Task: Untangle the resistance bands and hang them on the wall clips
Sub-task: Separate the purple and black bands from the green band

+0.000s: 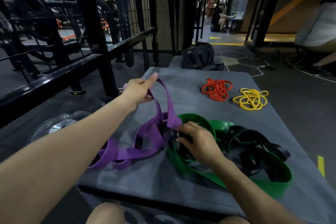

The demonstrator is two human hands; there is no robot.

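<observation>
The left hand point(140, 90) is gripping a loop of the purple band point(127, 152) and lifting it far and left, probably to draw it out of the knot. The right hand point(195, 140) is pinching the black band point(254, 149) at the crossing, near the green band point(196, 169), on the grey mat point(190, 82), apparently anchoring the tangle.
</observation>
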